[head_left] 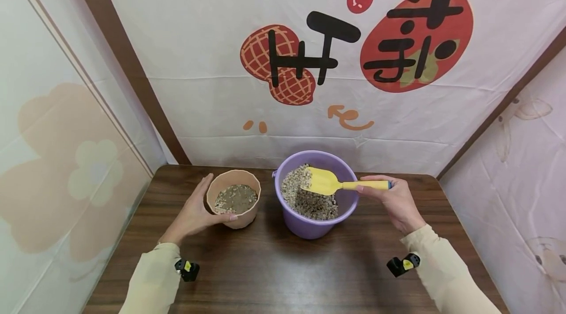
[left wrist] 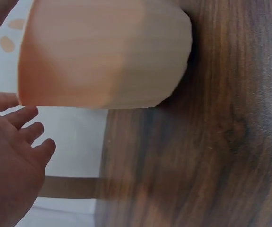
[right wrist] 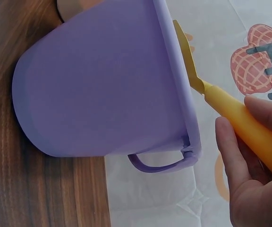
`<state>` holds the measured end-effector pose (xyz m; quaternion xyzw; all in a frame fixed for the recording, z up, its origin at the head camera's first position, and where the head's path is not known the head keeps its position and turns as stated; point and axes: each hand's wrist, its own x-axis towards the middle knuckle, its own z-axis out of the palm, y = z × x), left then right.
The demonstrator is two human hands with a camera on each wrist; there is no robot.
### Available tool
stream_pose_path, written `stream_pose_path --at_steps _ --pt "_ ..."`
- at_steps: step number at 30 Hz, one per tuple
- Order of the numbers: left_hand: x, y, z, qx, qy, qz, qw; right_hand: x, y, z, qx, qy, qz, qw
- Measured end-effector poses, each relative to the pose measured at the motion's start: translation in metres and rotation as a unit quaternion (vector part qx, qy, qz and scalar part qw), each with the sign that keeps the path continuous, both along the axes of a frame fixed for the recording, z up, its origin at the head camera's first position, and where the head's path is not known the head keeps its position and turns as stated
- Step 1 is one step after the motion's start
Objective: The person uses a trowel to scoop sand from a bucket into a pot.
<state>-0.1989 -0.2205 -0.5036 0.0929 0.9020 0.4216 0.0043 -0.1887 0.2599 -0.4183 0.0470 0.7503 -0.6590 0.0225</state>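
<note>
My left hand (head_left: 197, 212) holds a peach-coloured flower pot (head_left: 245, 217) at its rim, thumb along the near side and fingers along the left side. Inside the pot lies grey-brown material with pale grains (head_left: 236, 199) on part of its surface. A yellow toy shovel (head_left: 325, 182) with a blue handle end is in my right hand (head_left: 396, 202), pinched by the handle. Its blade lies over the mouth of a purple bucket (head_left: 305, 228), with grains on its tip. Speckled gravel-like grains (head_left: 316, 206) partly fill the bucket. The right wrist view shows the bucket's side (right wrist: 103, 85).
The pot and bucket stand side by side towards the back of a dark wooden table (head_left: 283, 274). Behind it hangs a white printed cloth (head_left: 212, 107), with more cloth on both sides. Each wrist carries a small black camera (head_left: 187, 270).
</note>
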Motion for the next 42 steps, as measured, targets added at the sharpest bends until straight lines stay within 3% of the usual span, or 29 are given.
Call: stream_pose_path --at_steps 11,25,36,42 --pt "-0.002 0.001 -0.017 0.041 -0.014 0.009 0.999 -0.003 -0.012 0.01 -0.031 0.007 0.014 0.9994" --pt "-0.002 0.001 -0.023 0.066 -0.027 0.016 0.9974 -0.011 -0.066 0.028 -0.062 0.01 0.047 0.9969" --pt "-0.002 0.0 -0.02 0.058 -0.041 0.021 0.9972 -0.022 -0.122 0.02 -0.092 0.02 0.103 0.9902" --pt "-0.001 -0.001 -0.022 0.063 -0.042 0.021 0.9969 -0.028 -0.147 0.015 -0.067 0.03 0.105 0.9917"
